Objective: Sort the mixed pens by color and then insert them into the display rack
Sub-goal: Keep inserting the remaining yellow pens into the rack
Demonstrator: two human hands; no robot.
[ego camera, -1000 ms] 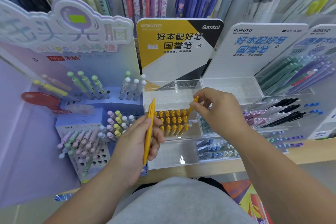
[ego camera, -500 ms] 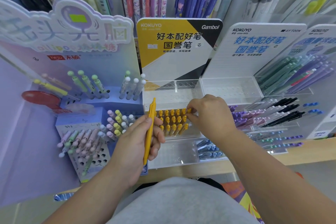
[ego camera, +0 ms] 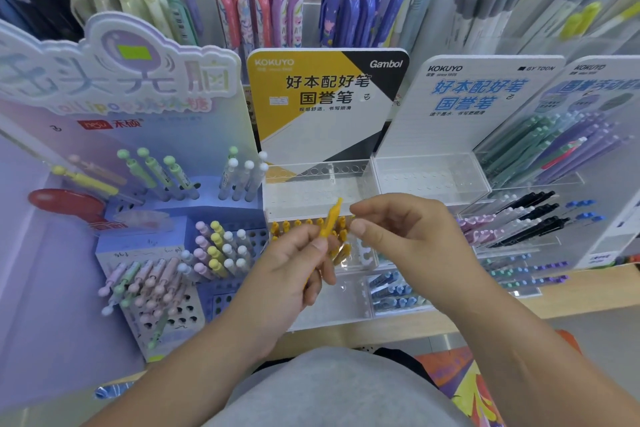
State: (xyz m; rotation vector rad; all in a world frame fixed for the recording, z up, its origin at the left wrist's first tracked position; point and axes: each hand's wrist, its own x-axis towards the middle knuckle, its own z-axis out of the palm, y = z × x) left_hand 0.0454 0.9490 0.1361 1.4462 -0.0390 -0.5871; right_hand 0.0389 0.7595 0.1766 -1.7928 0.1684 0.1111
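Observation:
My left hand (ego camera: 294, 270) grips a yellow pen (ego camera: 330, 220) upright in front of the clear acrylic display rack (ego camera: 318, 184) with the yellow Kokuyo sign. Several yellow pens (ego camera: 287, 227) stand in the rack's holes just behind my hands. My right hand (ego camera: 408, 229) hovers right beside the held pen's upper part, fingers loosely curled, thumb and forefinger near the pen but holding nothing that I can see. The lower part of the held pen is hidden by my left fingers.
A purple rack (ego camera: 166, 274) with pastel pens stands at the left. Clear racks with black, purple and green pens (ego camera: 526, 218) stand at the right, blue pens (ego camera: 391, 291) below. More pens hang on the wall behind. The wooden shelf edge (ego camera: 588, 291) runs in front.
My right hand has let go of the pen it pushed into the rack and moved back toward the left hand. My left hand has raised its yellow pen toward the right hand.

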